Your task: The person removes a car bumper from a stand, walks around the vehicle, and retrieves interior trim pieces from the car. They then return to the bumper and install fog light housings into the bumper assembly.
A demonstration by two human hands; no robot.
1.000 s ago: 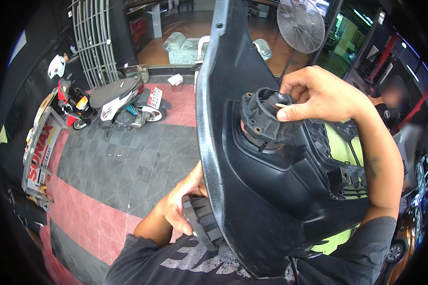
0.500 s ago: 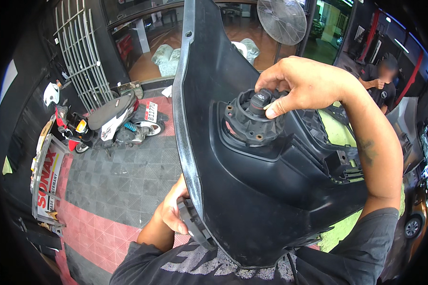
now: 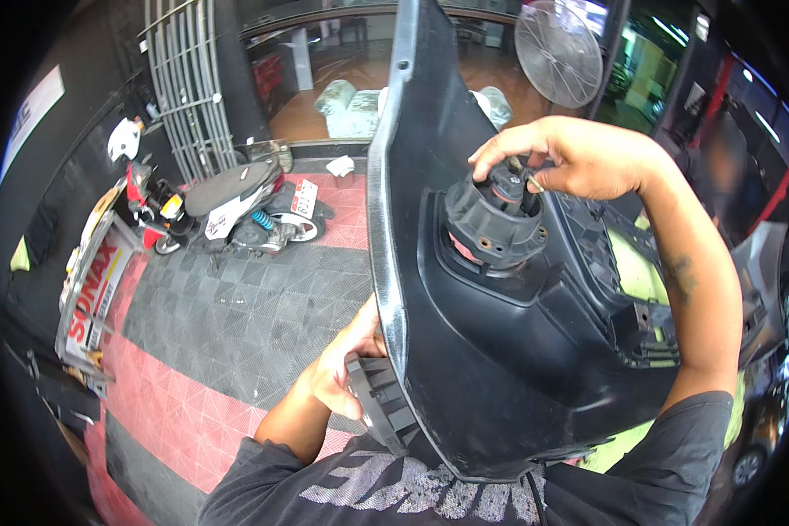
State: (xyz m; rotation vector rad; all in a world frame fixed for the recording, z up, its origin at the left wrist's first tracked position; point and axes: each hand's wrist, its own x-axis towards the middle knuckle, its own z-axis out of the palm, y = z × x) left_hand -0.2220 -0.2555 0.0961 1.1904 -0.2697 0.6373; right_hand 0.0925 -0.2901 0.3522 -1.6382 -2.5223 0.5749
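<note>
Currently the big black moulded plastic body panel is held upright before the chest; round black lamp socket sits seated in its recess. Whether it's locked: can't tell. Right hand arches over top, fingers pinching socket's rear connector. Left hand grips panel's lower edge by the ribbed vent.

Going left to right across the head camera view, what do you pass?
Leaning signboard → parked scooter → left hand on the ribbed grille piece → round black socket in the black bumper panel → right hand.
</note>
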